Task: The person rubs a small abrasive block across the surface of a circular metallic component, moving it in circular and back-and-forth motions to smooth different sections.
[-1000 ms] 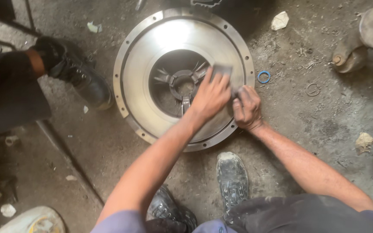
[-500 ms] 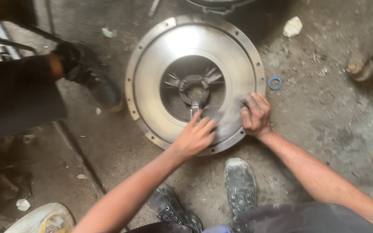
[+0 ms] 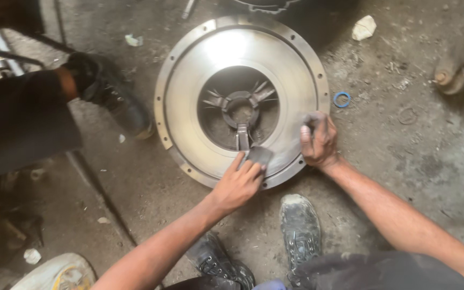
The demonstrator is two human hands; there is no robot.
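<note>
My left hand (image 3: 238, 185) presses a small grey sanding pad (image 3: 259, 156) flat against the polished face of the round metal plate (image 3: 189, 102), fingers closed over the pad's near edge. My right hand (image 3: 319, 140) rests on the plate's lower right rim, fingers curled down on the metal; whether it pinches anything I cannot tell. The plate lies flat on the dirty concrete floor (image 3: 404, 161), its open centre showing a hub with radial fingers (image 3: 240, 110). My two shoes (image 3: 299, 231) stand just below the rim. A small blue ring (image 3: 342, 99) lies on the floor just beside the plate's right edge. Another person's dark shoe (image 3: 111, 96) stands near the left rim. To work well, I judge the pad should stay flat, with even pressure, while the right hand steadies the plate against turning.
</note>
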